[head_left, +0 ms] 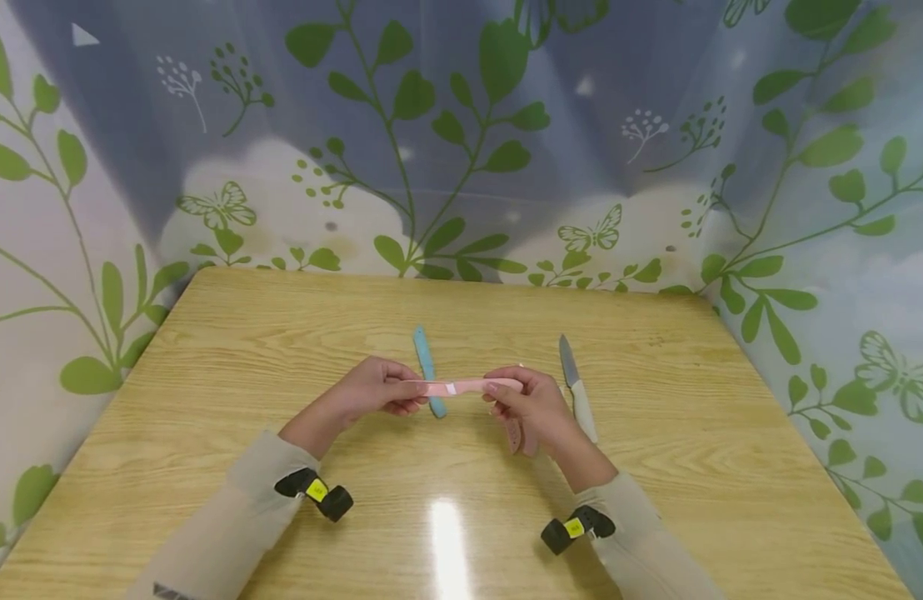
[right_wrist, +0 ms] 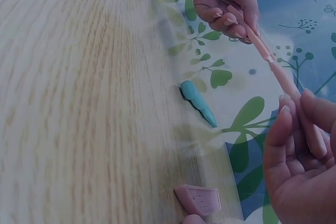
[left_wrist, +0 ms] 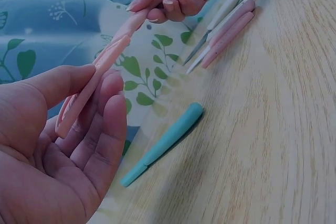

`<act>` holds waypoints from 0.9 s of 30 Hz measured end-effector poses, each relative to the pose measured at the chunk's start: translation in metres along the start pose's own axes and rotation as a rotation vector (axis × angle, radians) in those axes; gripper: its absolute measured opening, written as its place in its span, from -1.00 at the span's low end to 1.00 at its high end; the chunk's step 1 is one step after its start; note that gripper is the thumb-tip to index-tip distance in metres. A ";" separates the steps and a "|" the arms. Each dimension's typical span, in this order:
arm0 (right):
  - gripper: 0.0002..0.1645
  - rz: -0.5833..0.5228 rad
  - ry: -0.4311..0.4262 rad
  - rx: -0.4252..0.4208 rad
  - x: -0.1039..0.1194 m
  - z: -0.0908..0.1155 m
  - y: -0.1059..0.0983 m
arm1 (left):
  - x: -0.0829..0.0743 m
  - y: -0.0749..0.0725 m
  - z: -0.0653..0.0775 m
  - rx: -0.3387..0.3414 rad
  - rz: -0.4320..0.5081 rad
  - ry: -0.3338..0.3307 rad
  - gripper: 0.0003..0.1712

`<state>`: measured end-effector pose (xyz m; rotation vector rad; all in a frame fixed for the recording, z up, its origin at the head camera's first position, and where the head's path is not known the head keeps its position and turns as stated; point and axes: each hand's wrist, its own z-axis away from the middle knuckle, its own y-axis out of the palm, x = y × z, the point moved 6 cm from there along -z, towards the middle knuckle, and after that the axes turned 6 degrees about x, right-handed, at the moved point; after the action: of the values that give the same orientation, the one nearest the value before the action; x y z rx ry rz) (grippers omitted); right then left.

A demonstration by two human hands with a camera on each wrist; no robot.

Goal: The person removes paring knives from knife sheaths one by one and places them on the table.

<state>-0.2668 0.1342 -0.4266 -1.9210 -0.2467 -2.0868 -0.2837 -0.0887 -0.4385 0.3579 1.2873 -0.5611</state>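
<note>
Pink, slim, plastic-looking, this knife (head_left: 461, 387) calls for sheath (head_left: 436, 388) and handle (right_wrist: 286, 82) held in line, we judge, skin clear of the white blade (head_left: 451, 388). It lies between our left hand (head_left: 371, 387), pinching the sheath, and right hand (head_left: 532, 404), gripping the handle, above a turquoise knife-shaped piece (head_left: 426, 357) on the tabletop (head_left: 341, 517).

Two hands (head_left: 371, 387) (head_left: 535, 407); at least five utensils (head_left: 469, 387) (head_left: 424, 352) (head_left: 581, 408) (head_left: 515, 433) (head_left: 531, 440); one table (head_left: 341, 517)

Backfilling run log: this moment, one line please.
left hand pinches pink sheath; right hand holds pink handle; white blade between; table: turquoise knife, white-handled knife
</note>
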 end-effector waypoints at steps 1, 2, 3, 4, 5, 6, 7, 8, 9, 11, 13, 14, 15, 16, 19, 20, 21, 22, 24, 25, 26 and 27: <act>-0.70 0.002 0.002 -0.002 0.000 0.000 0.000 | 0.000 0.000 0.000 -0.001 -0.001 0.000 -0.74; -0.70 0.002 0.005 -0.004 0.000 0.001 0.000 | 0.001 0.000 0.001 -0.002 -0.001 0.000 -0.74; -0.71 0.000 0.007 -0.006 0.000 0.001 -0.001 | 0.001 0.000 0.001 -0.003 -0.002 0.000 -0.74; -0.71 0.000 0.007 -0.007 0.000 0.001 -0.001 | 0.001 -0.001 0.001 -0.004 -0.002 0.001 -0.74; -0.71 0.002 0.005 -0.005 0.000 0.001 -0.001 | 0.001 -0.001 0.001 -0.003 -0.005 0.003 -0.74; -0.70 0.005 0.003 -0.004 0.000 0.001 -0.001 | 0.001 -0.001 0.001 -0.003 -0.009 0.007 -0.73; -0.70 0.008 0.001 -0.002 -0.001 0.001 -0.002 | 0.001 -0.001 0.002 -0.004 -0.011 0.007 -0.73; -0.70 0.012 0.000 -0.001 -0.001 0.001 -0.002 | 0.000 -0.001 0.002 -0.005 -0.013 0.006 -0.73; -0.70 0.015 0.001 -0.002 -0.001 0.001 -0.002 | 0.000 -0.002 0.002 -0.006 -0.016 0.006 -0.73; -0.71 0.026 0.011 -0.013 -0.003 0.001 -0.004 | -0.001 -0.001 0.003 -0.006 -0.018 0.006 -0.74; -0.72 0.030 0.024 -0.025 -0.005 0.002 -0.006 | -0.001 -0.001 0.004 -0.007 -0.017 0.002 -0.74; -0.73 0.030 0.031 -0.030 -0.006 0.002 -0.007 | -0.001 -0.001 0.004 -0.007 -0.015 -0.001 -0.75; -0.73 0.031 0.033 -0.032 -0.006 0.002 -0.007 | -0.001 -0.002 0.004 -0.009 -0.013 -0.002 -0.75; -0.72 0.034 0.034 -0.033 -0.007 0.002 -0.008 | -0.001 -0.002 0.004 -0.012 -0.011 -0.004 -0.75; -0.72 0.039 0.023 -0.033 -0.006 0.002 -0.009 | 0.000 -0.004 0.005 -0.020 -0.012 -0.009 -0.75; -0.72 0.042 0.019 -0.033 -0.006 0.002 -0.010 | 0.001 -0.005 0.005 -0.021 -0.013 -0.012 -0.75; -0.72 0.048 0.015 -0.031 -0.006 0.003 -0.010 | 0.002 -0.005 0.005 -0.021 -0.015 -0.012 -0.75; -0.72 0.050 0.014 -0.031 -0.006 0.003 -0.010 | 0.003 -0.006 0.005 -0.021 -0.017 -0.013 -0.75; -0.71 0.061 0.016 -0.030 -0.006 0.004 -0.011 | 0.004 -0.006 0.006 -0.019 -0.018 -0.016 -0.75; -0.70 0.065 0.020 -0.028 -0.006 0.004 -0.011 | 0.004 -0.007 0.006 -0.019 -0.015 -0.018 -0.75; -0.69 0.066 0.026 -0.028 -0.006 0.005 -0.012 | 0.005 -0.007 0.006 -0.021 -0.014 -0.020 -0.75; -0.69 0.068 0.032 -0.028 -0.007 0.005 -0.012 | 0.005 -0.007 0.006 -0.021 -0.015 -0.021 -0.75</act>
<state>-0.2659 0.1477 -0.4322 -1.8825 -0.1444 -2.0863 -0.2822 -0.0990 -0.4412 0.3242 1.2761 -0.5624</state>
